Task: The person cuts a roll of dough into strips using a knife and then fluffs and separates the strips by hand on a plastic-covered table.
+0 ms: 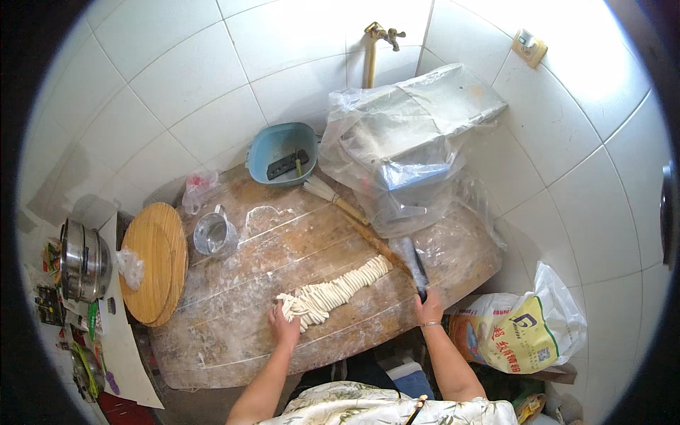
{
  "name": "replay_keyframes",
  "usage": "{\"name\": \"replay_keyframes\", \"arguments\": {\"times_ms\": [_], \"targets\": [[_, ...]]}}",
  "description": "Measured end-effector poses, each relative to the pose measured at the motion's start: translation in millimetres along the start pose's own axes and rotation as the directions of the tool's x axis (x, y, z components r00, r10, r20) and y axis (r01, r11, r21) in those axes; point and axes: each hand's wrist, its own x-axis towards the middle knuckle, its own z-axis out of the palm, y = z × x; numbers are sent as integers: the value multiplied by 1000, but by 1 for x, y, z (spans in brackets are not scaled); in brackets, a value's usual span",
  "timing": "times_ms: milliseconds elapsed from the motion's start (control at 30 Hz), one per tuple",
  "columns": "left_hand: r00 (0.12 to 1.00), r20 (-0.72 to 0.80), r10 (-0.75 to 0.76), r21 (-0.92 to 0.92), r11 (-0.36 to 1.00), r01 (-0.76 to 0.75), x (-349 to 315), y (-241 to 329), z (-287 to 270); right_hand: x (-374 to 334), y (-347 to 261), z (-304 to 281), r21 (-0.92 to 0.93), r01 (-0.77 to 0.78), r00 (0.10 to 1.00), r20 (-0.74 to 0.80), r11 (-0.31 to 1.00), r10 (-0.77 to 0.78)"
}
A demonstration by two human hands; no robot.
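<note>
A long row of fresh-cut dough noodles (336,292) lies slantwise across the floured wooden board, its strips tidy at the right and loosely bunched at the left. My left hand (285,329) is at the bunched end, fingers curled against the strips there; some fingertips are hidden by the dough. To the right of the row, my right hand (429,309) grips the black handle of a kitchen knife (411,258), whose wide blade points away from me. Close to the blade lies a wooden rolling pin (379,243), touching or nearly touching it.
Behind the rolling pin lies a brush (340,200). A blue basin (283,134) and a plastic-covered metal tray (439,106) stand at the back. On the left are a clear measuring jug (215,235), round wooden lids (152,262) and a steel pot (83,261). A flour sack (513,333) stands right.
</note>
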Motion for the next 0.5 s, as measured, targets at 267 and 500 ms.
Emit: {"name": "replay_keyframes", "arguments": {"times_ms": [267,500], "targets": [[999,-23,41,41,998,-40,12,-13,11,30,38,26,-128,-69,997,29,989,73],[998,40,41,16,999,-42,3,-8,-3,30,0,32,-132,248,967,-23,960,-253]]}}
